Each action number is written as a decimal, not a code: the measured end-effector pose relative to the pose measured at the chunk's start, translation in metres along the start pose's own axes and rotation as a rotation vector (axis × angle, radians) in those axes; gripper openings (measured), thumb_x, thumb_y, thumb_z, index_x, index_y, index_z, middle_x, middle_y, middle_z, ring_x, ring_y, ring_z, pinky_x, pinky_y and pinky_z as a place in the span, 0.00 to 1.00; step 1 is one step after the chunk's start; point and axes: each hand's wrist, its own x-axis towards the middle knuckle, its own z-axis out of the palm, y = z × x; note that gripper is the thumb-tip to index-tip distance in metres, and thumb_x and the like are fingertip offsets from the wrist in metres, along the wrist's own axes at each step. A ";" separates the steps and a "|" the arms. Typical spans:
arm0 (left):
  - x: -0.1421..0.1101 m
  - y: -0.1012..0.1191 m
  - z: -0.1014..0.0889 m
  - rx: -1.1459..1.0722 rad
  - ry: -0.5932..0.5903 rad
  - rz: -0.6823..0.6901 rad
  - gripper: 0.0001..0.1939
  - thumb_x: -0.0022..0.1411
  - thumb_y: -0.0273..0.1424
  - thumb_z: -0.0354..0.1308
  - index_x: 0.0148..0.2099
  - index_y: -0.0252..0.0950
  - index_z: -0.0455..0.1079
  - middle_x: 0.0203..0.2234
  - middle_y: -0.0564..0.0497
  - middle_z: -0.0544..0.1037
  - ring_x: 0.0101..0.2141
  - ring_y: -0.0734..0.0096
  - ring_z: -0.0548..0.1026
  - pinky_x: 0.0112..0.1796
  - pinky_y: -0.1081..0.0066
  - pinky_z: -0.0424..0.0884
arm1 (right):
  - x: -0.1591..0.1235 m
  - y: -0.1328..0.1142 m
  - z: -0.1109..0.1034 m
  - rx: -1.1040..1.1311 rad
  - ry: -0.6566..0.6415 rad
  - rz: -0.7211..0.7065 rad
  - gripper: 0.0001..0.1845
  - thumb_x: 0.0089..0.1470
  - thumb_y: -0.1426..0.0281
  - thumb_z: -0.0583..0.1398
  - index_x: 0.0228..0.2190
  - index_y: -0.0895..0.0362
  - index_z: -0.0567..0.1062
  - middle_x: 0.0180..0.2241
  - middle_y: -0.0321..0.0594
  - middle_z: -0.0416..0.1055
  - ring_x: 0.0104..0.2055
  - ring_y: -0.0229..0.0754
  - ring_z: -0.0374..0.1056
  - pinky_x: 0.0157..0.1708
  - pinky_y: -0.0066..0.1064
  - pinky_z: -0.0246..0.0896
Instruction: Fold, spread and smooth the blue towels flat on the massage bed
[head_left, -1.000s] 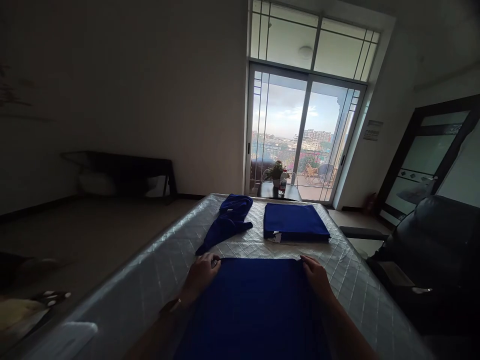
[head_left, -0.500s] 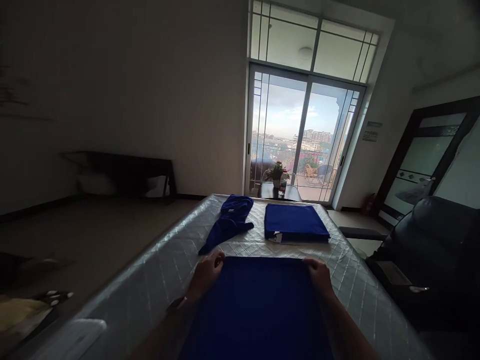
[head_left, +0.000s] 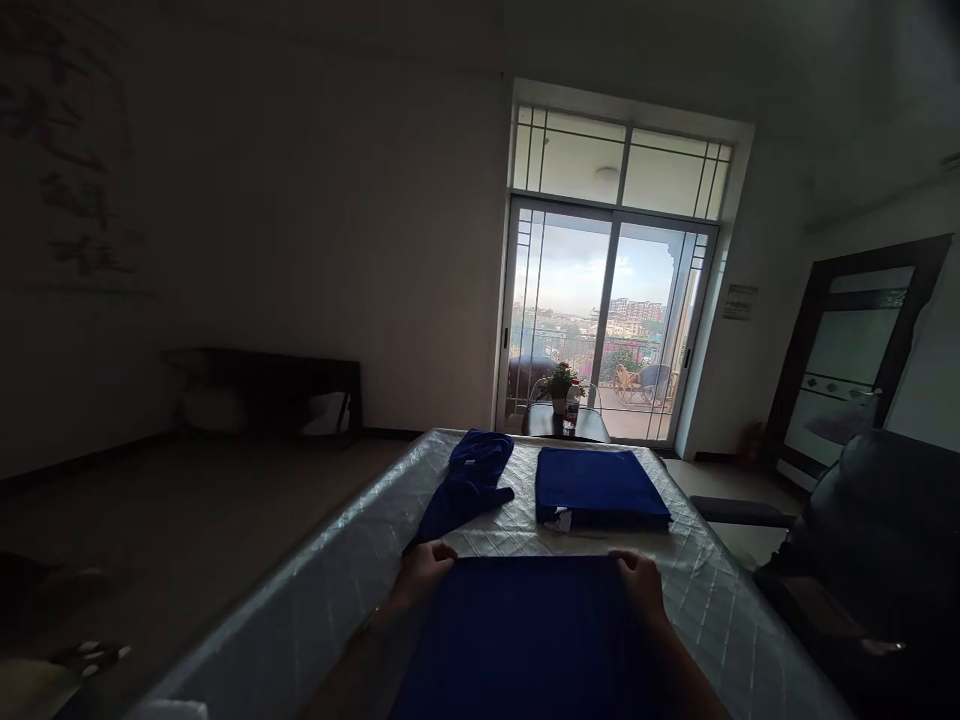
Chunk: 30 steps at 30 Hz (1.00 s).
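Note:
A blue cloth lies flat on the quilted mattress in front of me. My left hand pinches its far left corner with closed fingers. My right hand grips the far right corner the same way. Beyond them sits a neatly folded blue stack with a white tag at its front. A crumpled blue garment lies to the left of that stack.
A dark leather chair stands close to the mattress on the right. Behind the mattress is a small table with a plant and a bottle, before a glass balcony door. A low bench lines the left wall.
The camera has tilted upward, so everything sits lower in view. Both hands keep their hold on the cloth's far corners and have drawn slightly nearer to me.

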 end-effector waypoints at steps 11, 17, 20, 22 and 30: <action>0.017 0.009 0.020 0.128 0.088 -0.053 0.07 0.59 0.30 0.56 0.36 0.40 0.76 0.35 0.50 0.85 0.39 0.60 0.82 0.36 0.70 0.70 | 0.031 0.025 0.024 -0.032 -0.054 0.037 0.16 0.53 0.67 0.58 0.36 0.52 0.85 0.43 0.42 0.82 0.46 0.47 0.78 0.49 0.34 0.70; 0.020 0.002 0.027 0.188 0.111 -0.068 0.08 0.61 0.34 0.54 0.38 0.42 0.75 0.38 0.50 0.84 0.41 0.58 0.80 0.39 0.67 0.69 | 0.040 0.041 0.036 -0.040 -0.073 0.042 0.19 0.58 0.66 0.55 0.44 0.52 0.84 0.49 0.41 0.79 0.50 0.46 0.75 0.54 0.34 0.65; 0.022 0.000 0.029 0.206 0.104 -0.084 0.09 0.62 0.35 0.54 0.40 0.42 0.75 0.40 0.50 0.84 0.43 0.57 0.80 0.41 0.67 0.68 | 0.041 0.046 0.038 -0.028 -0.094 0.071 0.19 0.59 0.64 0.55 0.44 0.51 0.83 0.50 0.39 0.79 0.49 0.44 0.75 0.53 0.32 0.66; 0.023 0.001 0.028 0.203 0.091 -0.098 0.10 0.62 0.35 0.54 0.41 0.43 0.75 0.41 0.51 0.84 0.43 0.58 0.80 0.41 0.67 0.69 | 0.042 0.045 0.037 -0.023 -0.097 0.094 0.18 0.58 0.65 0.56 0.43 0.51 0.84 0.51 0.38 0.79 0.48 0.44 0.76 0.53 0.32 0.66; 0.037 0.009 0.010 0.184 0.063 -0.131 0.08 0.59 0.31 0.58 0.36 0.42 0.78 0.34 0.53 0.85 0.37 0.63 0.82 0.33 0.71 0.69 | 0.062 0.026 0.025 0.017 -0.118 0.100 0.19 0.51 0.72 0.56 0.39 0.52 0.85 0.41 0.38 0.83 0.46 0.45 0.78 0.47 0.31 0.70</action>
